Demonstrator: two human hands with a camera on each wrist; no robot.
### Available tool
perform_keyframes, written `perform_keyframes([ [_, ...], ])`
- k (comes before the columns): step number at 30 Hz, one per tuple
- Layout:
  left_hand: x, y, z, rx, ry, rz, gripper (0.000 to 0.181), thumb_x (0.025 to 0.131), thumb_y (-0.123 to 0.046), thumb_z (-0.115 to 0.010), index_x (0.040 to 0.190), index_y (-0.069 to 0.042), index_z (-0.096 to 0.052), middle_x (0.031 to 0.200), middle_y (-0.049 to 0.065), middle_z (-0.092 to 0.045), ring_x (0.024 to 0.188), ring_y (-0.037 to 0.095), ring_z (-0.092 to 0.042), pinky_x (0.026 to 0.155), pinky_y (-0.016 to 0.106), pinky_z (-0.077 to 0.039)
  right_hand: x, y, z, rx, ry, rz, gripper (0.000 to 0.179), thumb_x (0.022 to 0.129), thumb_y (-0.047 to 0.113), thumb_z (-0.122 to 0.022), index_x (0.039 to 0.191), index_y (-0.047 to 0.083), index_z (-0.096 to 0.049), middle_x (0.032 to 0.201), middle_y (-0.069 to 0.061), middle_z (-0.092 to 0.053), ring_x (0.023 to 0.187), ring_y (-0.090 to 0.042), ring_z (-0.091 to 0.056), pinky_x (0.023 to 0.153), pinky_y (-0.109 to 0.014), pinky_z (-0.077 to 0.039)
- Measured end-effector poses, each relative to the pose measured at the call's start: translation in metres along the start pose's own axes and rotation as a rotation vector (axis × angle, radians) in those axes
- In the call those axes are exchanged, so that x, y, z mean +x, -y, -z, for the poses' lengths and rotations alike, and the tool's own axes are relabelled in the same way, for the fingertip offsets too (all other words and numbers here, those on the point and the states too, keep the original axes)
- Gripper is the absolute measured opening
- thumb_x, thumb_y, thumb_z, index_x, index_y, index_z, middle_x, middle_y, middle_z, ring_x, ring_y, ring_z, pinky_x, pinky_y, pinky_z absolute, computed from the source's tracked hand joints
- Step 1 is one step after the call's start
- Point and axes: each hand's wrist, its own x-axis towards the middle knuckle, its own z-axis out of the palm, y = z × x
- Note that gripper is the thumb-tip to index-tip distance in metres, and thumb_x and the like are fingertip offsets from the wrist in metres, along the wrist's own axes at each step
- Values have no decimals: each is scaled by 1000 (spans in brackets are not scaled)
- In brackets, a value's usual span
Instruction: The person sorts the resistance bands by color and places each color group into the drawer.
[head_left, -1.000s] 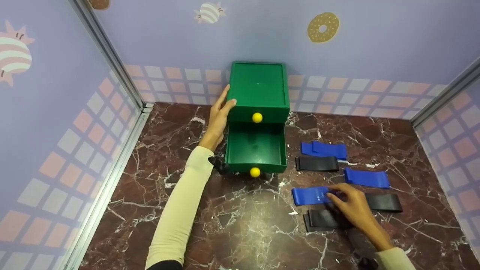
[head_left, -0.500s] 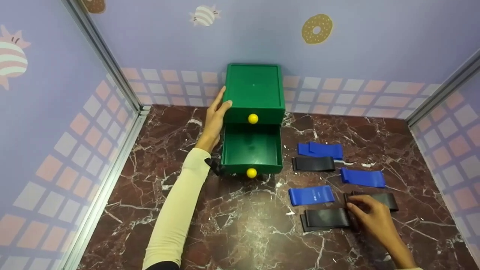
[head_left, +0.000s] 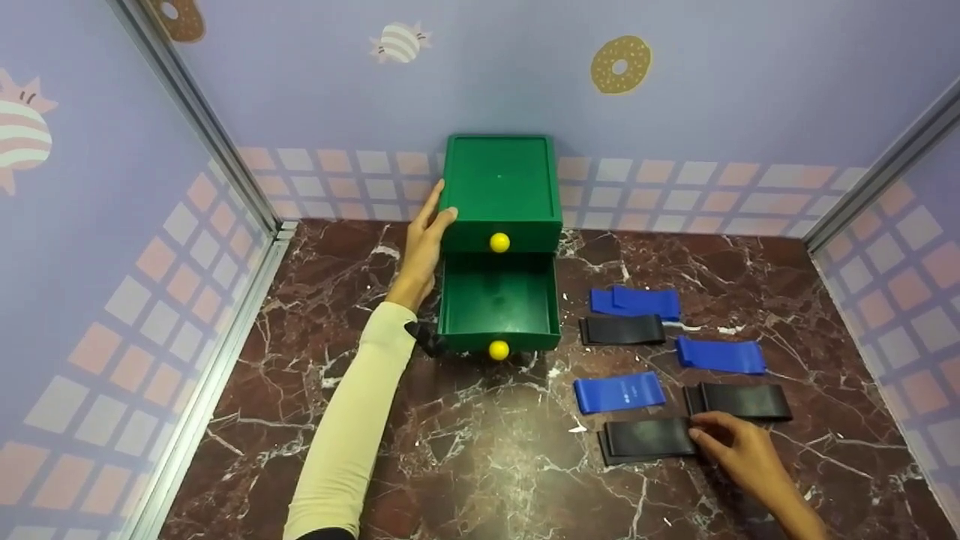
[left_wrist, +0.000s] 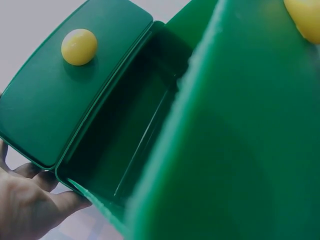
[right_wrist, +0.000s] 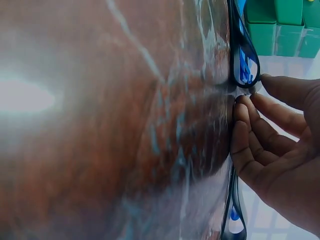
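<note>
My left hand (head_left: 422, 251) rests on the left side of a green two-drawer cabinet (head_left: 499, 180), fingers fairly straight, thumb at the top front corner. Its lower drawer (head_left: 499, 300) is pulled out and shows a bare floor; the upper one is closed. My right hand (head_left: 750, 454) is at the right end of the front black resistance band (head_left: 649, 437), a flattened loop on the table. In the right wrist view, thumb and index tips lie at the end of a black loop (right_wrist: 257, 65), which stays rounded; no pinch shows.
Behind that band lie another black band (head_left: 746, 401), a printed blue band (head_left: 622, 392) and a plain blue band (head_left: 721, 355). Farther back are one more black band (head_left: 624, 330) and a blue one (head_left: 637, 301). Patterned walls enclose the marbled table (head_left: 480, 465).
My right hand has moved from the printed blue band, past the right black band, to the end of the front black band. The left hand stays on the cabinet; the view shifts slightly.
</note>
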Motion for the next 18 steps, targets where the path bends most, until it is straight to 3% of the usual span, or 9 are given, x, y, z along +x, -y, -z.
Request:
perform_keyframes([
  [4,4,9,2,14,-2,-12,67,113,-36,-61,175,-30,-36,183,-3,-25,169,26,-17,136,55,-17,2,3,-2,22,48,-31,24,96,9,-86,118,1,-82,93,0,-78,75,-5,-66,68,-25,-55],
  [11,4,11,1,31,18,-25,67,112,-42,-61,174,-36,-37,182,-6,-25,169,24,-19,135,54,-19,3,9,-9,-21,52,-32,28,92,10,-90,116,-2,-81,89,2,-75,70,-4,-62,65,-25,-52],
  [18,3,8,1,17,9,-11,67,113,-38,-60,175,-33,-34,183,-4,-22,170,26,-16,136,56,-16,4,16,-15,20,-44,125,23,81,-7,-91,95,8,-81,80,9,-65,66,0,-55,59,-22,-50],
])
